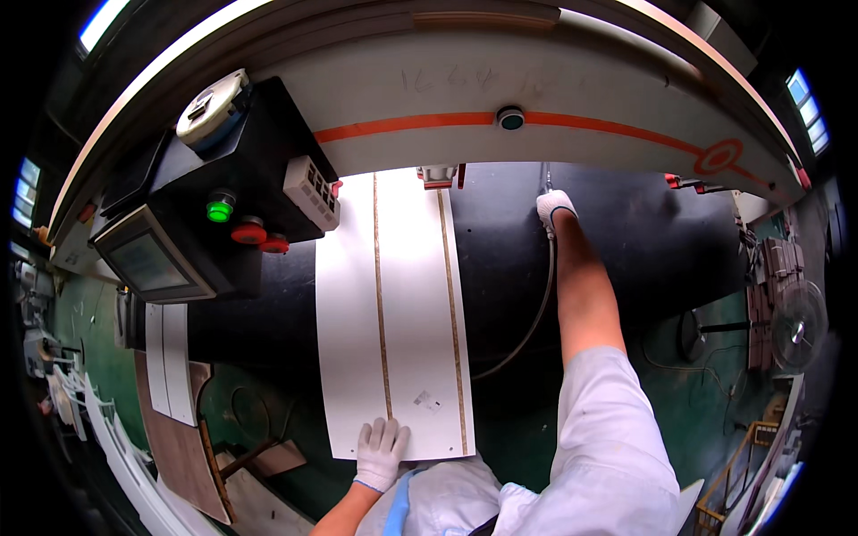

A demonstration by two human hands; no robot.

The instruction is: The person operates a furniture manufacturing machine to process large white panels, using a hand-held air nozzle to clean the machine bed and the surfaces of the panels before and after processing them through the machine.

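- Left hand (382,451): fingers slightly spread on the near end of the white board (349,313).
- Right hand (559,210): arm stretched well forward, curled round a hose nozzle (549,183) above the black table (500,259).
- Beyond both: a grey beam (608,94) crossing, control box (277,134) jutting in ahead-left of the left hand.

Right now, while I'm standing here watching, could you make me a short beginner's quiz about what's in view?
1. Count: how many brown lines run lengthwise on the white panel that the gloved left hand touches?
2. True or false: both hands rest on that panel.
3. Choose: what colour is the glowing button on the black control box?
a) blue
b) green
c) yellow

Key:
1. Two.
2. False: the right hand is to the panel's right, its fingers around a tool with a thin hose.
3. b
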